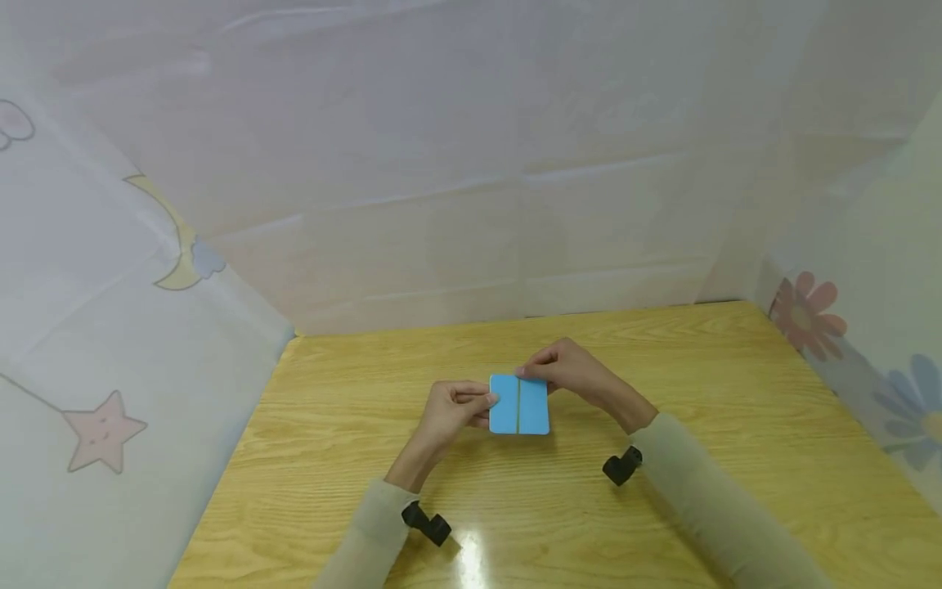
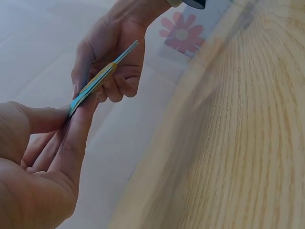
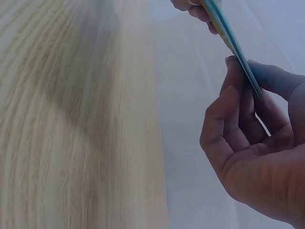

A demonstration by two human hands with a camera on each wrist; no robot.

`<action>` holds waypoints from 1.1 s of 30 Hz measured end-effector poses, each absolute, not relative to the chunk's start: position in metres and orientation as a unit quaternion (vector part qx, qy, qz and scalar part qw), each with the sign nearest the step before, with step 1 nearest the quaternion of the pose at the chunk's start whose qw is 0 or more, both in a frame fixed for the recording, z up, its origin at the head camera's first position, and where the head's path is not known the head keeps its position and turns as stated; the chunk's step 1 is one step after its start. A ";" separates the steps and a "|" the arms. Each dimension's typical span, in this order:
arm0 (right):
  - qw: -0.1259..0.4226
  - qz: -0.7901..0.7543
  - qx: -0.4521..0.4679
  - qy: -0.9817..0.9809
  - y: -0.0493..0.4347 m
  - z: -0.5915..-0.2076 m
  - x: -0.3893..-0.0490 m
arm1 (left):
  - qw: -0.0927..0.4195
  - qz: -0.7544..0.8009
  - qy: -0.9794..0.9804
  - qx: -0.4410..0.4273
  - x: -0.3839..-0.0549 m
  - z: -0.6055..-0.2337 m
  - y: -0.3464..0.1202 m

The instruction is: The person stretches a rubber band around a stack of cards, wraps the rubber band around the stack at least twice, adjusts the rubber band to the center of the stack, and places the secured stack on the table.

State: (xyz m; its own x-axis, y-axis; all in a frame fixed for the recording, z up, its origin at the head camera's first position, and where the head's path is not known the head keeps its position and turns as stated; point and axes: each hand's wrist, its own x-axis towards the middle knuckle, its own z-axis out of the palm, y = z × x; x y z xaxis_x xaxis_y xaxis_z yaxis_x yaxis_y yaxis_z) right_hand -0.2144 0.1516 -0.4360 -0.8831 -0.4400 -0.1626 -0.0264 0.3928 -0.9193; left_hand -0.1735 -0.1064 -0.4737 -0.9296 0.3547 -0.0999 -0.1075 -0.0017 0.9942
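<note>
A thin stack of light blue square cards (image 1: 504, 409) with rounded corners is held up above the table. Round its middle runs a yellowish band (image 1: 518, 406), which looks like a rubber band. At the stack's left edge, my left hand (image 1: 447, 409) pinches it, thumb on the blue face and fingers behind. My right hand (image 1: 574, 372) pinches the top edge near the right corner. Seen nearly edge-on in the left wrist view, the card stack (image 2: 126, 51) shows thin layers, pressed together under the band. Its back face is hidden in the head view.
A wood-grain table (image 1: 331, 442) lies under both hands. Pale cloth (image 1: 471, 164) hangs behind it and at both sides, printed with a star (image 1: 106, 432), a moon and flowers. A small black device (image 1: 621, 465) is strapped to each wrist.
</note>
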 end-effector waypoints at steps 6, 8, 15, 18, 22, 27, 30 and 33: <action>0.178 -0.522 -0.162 0.818 0.148 -0.432 -0.214 | 0.163 0.703 0.686 0.092 -0.172 -0.471 -0.107; 0.174 -0.517 -0.166 0.821 0.147 -0.432 -0.214 | 0.163 0.704 0.685 0.093 -0.172 -0.471 -0.108; 0.165 -0.509 -0.160 0.830 0.145 -0.434 -0.213 | 0.163 0.704 0.685 0.093 -0.171 -0.469 -0.107; 0.165 -0.511 -0.158 0.829 0.144 -0.434 -0.213 | 0.161 0.706 0.685 0.087 -0.172 -0.469 -0.108; 0.170 -0.522 -0.151 0.822 0.145 -0.434 -0.215 | 0.157 0.706 0.687 0.074 -0.173 -0.469 -0.109; 0.174 -0.540 -0.137 0.812 0.149 -0.438 -0.218 | 0.155 0.707 0.687 0.067 -0.174 -0.471 -0.111; 0.175 -0.544 -0.130 0.810 0.150 -0.439 -0.218 | 0.158 0.707 0.687 0.062 -0.176 -0.472 -0.112; 0.175 -0.547 -0.125 0.809 0.151 -0.437 -0.218 | 0.160 0.706 0.688 0.054 -0.178 -0.473 -0.114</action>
State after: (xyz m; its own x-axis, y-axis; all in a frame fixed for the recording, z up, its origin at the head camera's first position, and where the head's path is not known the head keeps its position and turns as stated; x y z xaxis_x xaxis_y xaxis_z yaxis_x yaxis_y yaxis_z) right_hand -0.2177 0.1508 -0.4372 -0.9079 -0.3929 -0.1463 -0.0109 0.3710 -0.9286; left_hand -0.1781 -0.1137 -0.4729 -0.9430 0.3001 -0.1440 -0.1519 -0.0029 0.9884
